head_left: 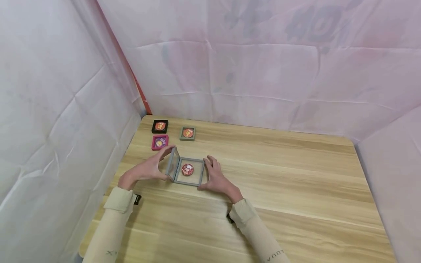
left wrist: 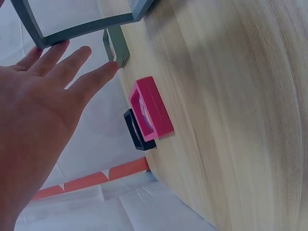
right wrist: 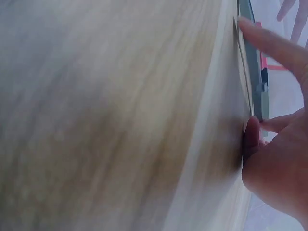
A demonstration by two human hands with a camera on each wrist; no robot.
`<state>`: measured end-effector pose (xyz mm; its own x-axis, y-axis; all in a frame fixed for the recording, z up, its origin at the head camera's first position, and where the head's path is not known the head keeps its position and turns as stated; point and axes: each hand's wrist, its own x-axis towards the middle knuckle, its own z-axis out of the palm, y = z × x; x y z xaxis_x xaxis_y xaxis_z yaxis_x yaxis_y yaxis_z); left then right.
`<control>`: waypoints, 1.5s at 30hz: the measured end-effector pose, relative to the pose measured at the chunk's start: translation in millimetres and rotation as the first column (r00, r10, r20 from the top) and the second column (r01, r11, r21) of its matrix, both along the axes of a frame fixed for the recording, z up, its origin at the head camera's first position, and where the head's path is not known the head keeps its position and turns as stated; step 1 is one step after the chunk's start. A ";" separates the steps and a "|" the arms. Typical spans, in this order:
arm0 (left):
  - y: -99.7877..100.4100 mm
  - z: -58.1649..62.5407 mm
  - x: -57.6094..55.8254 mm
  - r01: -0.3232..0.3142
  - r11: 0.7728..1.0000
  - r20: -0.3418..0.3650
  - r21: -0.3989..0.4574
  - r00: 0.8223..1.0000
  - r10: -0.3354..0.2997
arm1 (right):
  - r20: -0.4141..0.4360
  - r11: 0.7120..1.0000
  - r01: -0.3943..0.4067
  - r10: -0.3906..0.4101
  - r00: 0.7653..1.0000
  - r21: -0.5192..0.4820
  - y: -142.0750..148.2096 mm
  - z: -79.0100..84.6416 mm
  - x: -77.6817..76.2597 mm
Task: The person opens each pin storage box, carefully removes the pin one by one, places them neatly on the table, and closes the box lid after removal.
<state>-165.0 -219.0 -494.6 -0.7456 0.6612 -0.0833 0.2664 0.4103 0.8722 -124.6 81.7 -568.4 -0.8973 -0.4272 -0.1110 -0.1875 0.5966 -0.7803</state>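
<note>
A grey hinged display case (head_left: pixel 189 184) with clear film panels is unfolded on the table, its left panel raised nearly upright. On the flat panel lies a round red badge (head_left: pixel 187 169) with a white figure. My left hand (head_left: pixel 149 168) grips the raised panel, fingers at its far edge and thumb at the near one. In the left wrist view, fingertips touch the grey frame (left wrist: pixel 86 29). At the flat panel's right side, my right hand (head_left: pixel 217 178) holds the case between fingers and thumb, spanning its far and near corners. The right wrist view shows that frame (right wrist: pixel 255 72) edge-on.
Beyond the left hand are three smaller framed badges: a black frame (head_left: pixel 159 126), a pink frame (head_left: pixel 160 142) and a green-grey frame (head_left: pixel 188 133). The wooden table (head_left: pixel 279 182) extends to the right. Pale sheets (head_left: pixel 256 73) hang behind it and along both sides.
</note>
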 end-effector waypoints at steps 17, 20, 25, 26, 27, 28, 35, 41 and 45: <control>2.4 4.9 -0.8 -0.011 0.999 0.038 -0.034 0.999 0.012 | -0.028 0.984 0.072 -0.068 0.997 0.163 -20.5 24.1 -5.2; 3.7 4.9 -1.4 -0.006 0.999 0.036 -0.038 0.999 0.007 | -0.141 0.980 0.139 -0.119 0.983 0.142 -31.8 24.2 -8.5; 5.0 6.0 -0.3 -0.010 0.999 0.035 -0.043 0.999 0.012 | -0.254 0.984 0.124 -0.088 0.963 0.130 -52.0 24.1 -10.0; 5.2 6.1 0.1 -0.010 0.999 0.035 -0.041 0.999 0.012 | -0.260 0.986 0.108 -0.072 0.963 0.127 -55.1 24.2 -9.5; 5.6 6.8 0.7 -0.009 0.999 0.036 -0.042 0.999 0.011 | -0.262 0.988 0.095 -0.060 0.963 0.121 -57.8 24.4 -8.9; 5.9 7.3 1.1 -0.008 0.999 0.039 -0.042 0.999 0.010 | -0.266 0.990 0.083 -0.049 0.963 0.117 -60.1 24.2 -8.0; 7.7 5.5 0.8 -0.012 0.999 0.051 -0.053 0.999 0.015 | -0.247 0.985 0.054 -0.013 0.969 0.162 -66.6 16.4 -4.2; 8.2 3.6 -0.7 -0.006 0.999 0.050 -0.041 0.999 0.008 | -0.297 0.982 0.055 0.001 0.955 0.180 -68.1 13.9 -4.5; 9.6 6.0 -0.2 -0.002 0.999 0.060 -0.044 0.998 0.004 | -0.296 0.982 0.047 0.010 0.955 0.184 -68.1 15.0 -3.9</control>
<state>-165.2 -209.4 -488.6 -0.7403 0.6536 -0.1573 0.2125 0.4495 0.8676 -128.6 13.6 -553.4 -0.9097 -0.4070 0.0827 -0.3790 0.7321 -0.5660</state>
